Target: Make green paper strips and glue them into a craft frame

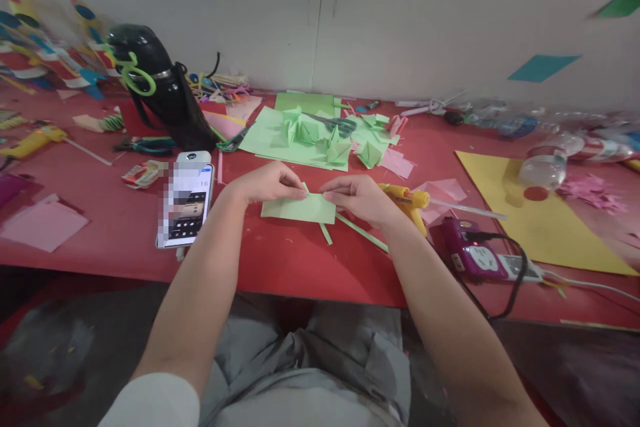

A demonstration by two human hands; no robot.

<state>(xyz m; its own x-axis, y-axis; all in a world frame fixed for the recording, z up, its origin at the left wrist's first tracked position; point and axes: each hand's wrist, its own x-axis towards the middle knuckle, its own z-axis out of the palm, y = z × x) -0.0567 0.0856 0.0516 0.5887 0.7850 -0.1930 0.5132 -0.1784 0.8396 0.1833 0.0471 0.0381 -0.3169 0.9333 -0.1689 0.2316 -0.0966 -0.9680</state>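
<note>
Pinching oblong green paper [299, 209], two bare hands [266, 181] [358, 196]

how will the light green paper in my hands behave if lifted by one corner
The light green paper looks thin, so it is probably light and may droop. The folded green pieces beyond it show creases, so similar paper likely bends easily.
</note>
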